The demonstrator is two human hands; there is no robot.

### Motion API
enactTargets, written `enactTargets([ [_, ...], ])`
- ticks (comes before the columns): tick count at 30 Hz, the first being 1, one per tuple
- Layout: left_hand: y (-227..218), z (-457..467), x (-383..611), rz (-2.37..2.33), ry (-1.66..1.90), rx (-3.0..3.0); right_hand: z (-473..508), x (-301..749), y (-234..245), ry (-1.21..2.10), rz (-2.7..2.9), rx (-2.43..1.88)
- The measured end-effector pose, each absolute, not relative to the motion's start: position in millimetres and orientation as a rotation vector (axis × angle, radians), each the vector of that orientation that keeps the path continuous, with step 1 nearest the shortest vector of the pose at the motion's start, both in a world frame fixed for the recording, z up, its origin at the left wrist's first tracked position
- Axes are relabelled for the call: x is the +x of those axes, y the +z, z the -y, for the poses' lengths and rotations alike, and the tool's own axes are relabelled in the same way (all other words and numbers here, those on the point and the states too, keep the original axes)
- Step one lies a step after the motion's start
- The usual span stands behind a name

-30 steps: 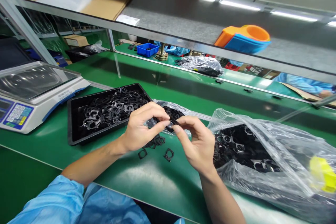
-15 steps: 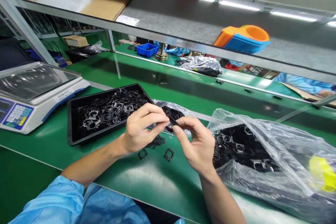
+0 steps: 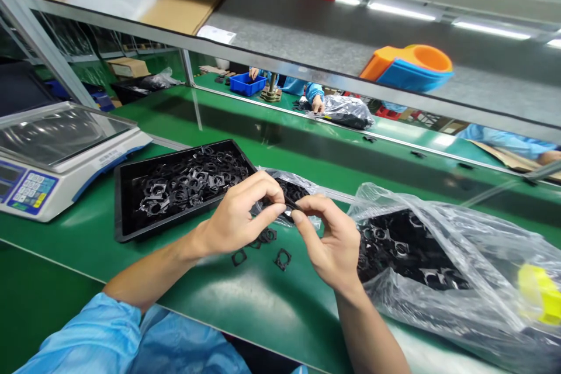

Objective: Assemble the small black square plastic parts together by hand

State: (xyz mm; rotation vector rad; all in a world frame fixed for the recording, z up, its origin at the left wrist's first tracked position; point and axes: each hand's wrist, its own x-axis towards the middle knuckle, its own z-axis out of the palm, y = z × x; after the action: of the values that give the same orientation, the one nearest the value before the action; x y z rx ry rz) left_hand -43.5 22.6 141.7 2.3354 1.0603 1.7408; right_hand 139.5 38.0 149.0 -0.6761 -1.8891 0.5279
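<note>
Left hand [image 3: 236,219] and right hand [image 3: 335,239] both pinch one small black frame part [image 3: 290,204] by its edges, above the loose parts [image 3: 283,258] on the green mat [image 3: 245,298]. Likely best: light fingertip grip, wrists steady.

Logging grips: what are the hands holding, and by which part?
One small black part, pinched at opposite ends by the fingertips of the left hand and the right hand.

I record: black part [image 3: 288,204], black tray [image 3: 117,210], green table [image 3: 245,298], light blue sleeve [image 3: 96,339], orange and blue cups [image 3: 407,67], white scale [image 3: 70,178] with blue trim.
</note>
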Motion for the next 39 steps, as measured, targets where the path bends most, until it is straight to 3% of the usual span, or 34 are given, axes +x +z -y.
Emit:
enactTargets([
  [10, 132, -26, -41, -1.083, 2.072, 2.45, -37, 138, 147, 0.559, 1.843, -0.65],
  [26, 130, -24, -40, -1.053, 2.135, 2.39, -37, 138, 147, 0.58, 1.826, -0.636],
  [32, 131, -26, -43, -0.933, 1.995, 2.167, -41, 139, 146, 0.57, 1.862, -0.532],
  [39, 131, -24, -40, -1.013, 2.162, 2.381, -43, 140, 143, 0.577, 1.847, -0.507],
])
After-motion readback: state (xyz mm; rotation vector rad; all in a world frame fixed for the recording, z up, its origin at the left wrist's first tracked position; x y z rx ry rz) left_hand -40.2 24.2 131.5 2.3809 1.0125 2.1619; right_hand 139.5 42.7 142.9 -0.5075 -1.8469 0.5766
